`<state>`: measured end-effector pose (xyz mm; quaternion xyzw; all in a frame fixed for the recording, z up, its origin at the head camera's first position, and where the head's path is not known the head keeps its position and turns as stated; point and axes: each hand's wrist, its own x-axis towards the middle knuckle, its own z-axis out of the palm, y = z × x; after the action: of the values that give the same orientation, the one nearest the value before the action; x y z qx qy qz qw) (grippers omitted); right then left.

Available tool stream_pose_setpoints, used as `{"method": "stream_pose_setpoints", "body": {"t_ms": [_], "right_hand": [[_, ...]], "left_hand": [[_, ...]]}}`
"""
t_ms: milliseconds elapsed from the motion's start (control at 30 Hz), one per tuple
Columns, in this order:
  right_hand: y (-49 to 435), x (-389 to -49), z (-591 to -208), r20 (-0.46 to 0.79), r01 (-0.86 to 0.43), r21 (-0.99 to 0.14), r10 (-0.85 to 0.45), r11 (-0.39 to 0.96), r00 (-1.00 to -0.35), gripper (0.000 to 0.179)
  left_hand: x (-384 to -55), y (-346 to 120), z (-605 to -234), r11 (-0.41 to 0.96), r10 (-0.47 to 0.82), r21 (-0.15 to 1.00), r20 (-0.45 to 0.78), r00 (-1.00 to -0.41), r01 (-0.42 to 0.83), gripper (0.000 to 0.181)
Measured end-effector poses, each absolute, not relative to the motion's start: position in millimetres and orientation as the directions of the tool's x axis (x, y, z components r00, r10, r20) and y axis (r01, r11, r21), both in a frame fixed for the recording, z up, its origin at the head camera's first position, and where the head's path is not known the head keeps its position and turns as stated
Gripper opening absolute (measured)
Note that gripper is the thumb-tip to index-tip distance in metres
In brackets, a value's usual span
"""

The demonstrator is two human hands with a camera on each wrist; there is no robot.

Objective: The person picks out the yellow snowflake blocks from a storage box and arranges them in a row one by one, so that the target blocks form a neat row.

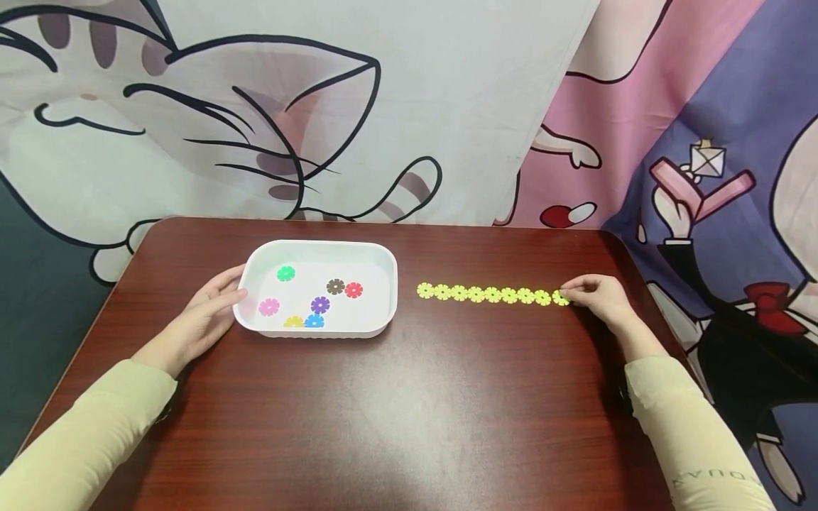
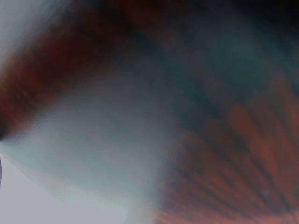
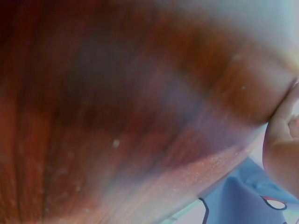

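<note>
A white plastic tray [image 1: 332, 332] stands on the left half of the table, with several flower-shaped plastic discs in it: green [image 1: 285, 273], pink [image 1: 269, 306], brown [image 1: 335, 287], red [image 1: 353, 289], purple [image 1: 320, 304], yellow [image 1: 294, 321] and blue [image 1: 314, 321]. My left hand [image 1: 207, 312] grips the tray's left end, thumb at the rim. To the tray's right runs a straight chain of yellow flower discs [image 1: 492, 294]. Its right end is pinched between thumb and fingers of my right hand [image 1: 597, 298]. In the right wrist view, only part of this hand [image 3: 282, 144] shows at the right edge.
Both things lie on a dark reddish-brown table [image 1: 383, 440] with rounded far corners. Behind it hangs a cartoon-printed cloth [image 1: 473, 106], which also falls along the right side. The left wrist view is too blurred for detail.
</note>
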<state>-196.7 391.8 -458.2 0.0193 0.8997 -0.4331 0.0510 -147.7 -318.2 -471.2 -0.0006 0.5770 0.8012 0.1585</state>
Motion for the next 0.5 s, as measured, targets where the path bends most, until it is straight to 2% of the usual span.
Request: {"method": "stream_pose_setpoints", "body": {"t_ms": [500], "right_hand": [[386.7, -195.7, -456.2, -0.077, 0.030, -0.756, -0.043, 0.654, -0.996, 0.031]], "left_hand": [[-147.6, -317.6, -472.7, -0.273, 0.260, 0.935, -0.153, -0.953, -0.224, 0.043]]}}
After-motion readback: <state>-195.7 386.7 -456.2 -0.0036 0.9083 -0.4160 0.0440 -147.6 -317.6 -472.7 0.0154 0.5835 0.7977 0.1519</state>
